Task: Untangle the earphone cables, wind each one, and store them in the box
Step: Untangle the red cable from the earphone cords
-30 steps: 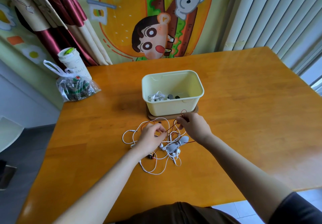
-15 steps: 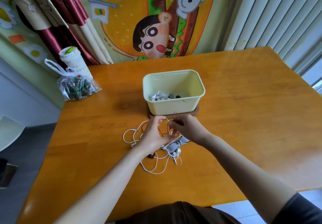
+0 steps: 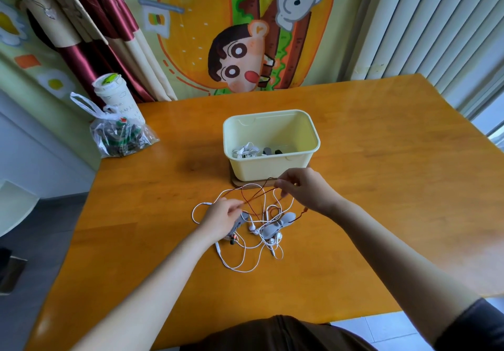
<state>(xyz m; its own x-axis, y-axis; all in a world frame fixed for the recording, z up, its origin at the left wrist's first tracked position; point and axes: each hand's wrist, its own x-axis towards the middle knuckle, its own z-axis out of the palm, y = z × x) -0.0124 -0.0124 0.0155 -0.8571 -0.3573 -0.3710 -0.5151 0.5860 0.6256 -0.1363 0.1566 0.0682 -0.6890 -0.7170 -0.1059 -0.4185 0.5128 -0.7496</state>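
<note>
A tangle of white earphone cables (image 3: 246,252) with grey pieces lies on the wooden table (image 3: 381,187), in front of a pale yellow box (image 3: 270,169). A thin dark red earphone cable (image 3: 257,198) runs through the tangle. My left hand (image 3: 222,218) pinches one part of the red cable just above the tangle's left side. My right hand (image 3: 305,189) pinches another part of it close to the box's front wall, so the cable stretches between both hands. Inside the box lie a wound white earphone (image 3: 245,151) and dark items.
The box stands on a brown wooden coaster (image 3: 240,183). At the table's back left stand a paper cup (image 3: 116,97) and a clear plastic bag (image 3: 120,138) with dark contents. Curtains and a cartoon wall hanging are behind the table.
My hands have drawn apart: the left went down and left, the right up and right toward the box, pulling the red cable taut between them.
</note>
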